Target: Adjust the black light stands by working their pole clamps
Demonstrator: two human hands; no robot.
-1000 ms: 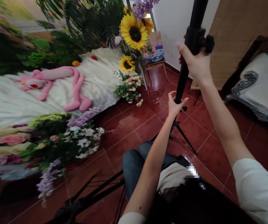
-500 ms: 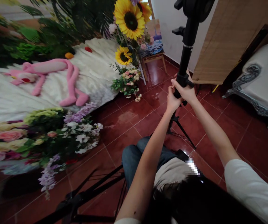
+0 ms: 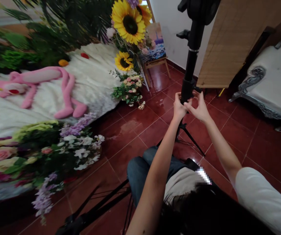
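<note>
Both of my hands are raised at a black tripod stand (image 3: 191, 58), which stands upright on its spread legs on the tile floor. My left hand (image 3: 179, 107) wraps the lower pole just below a thick black collar (image 3: 187, 87). My right hand (image 3: 197, 108) meets it from the right, its fingers pressed at the pole beside my left fingers. A black fixture (image 3: 200, 6) tops the pole and runs out of the picture. Below my arms sits a person (image 3: 179, 184) in jeans and a pale top, with dark hair at the bottom edge.
A pink stuffed panther (image 3: 32, 78) lies on white fur (image 3: 93, 75) at left, among large artificial flowers. Sunflowers (image 3: 129, 24) and a small easel painting (image 3: 153, 42) stand behind. A bamboo screen (image 3: 233, 42) and an ornate white seat (image 3: 270, 81) are at right, on red tile.
My right hand has come down the pole from high up to sit beside my left hand. The view has tilted slightly, shifting the scene left.
</note>
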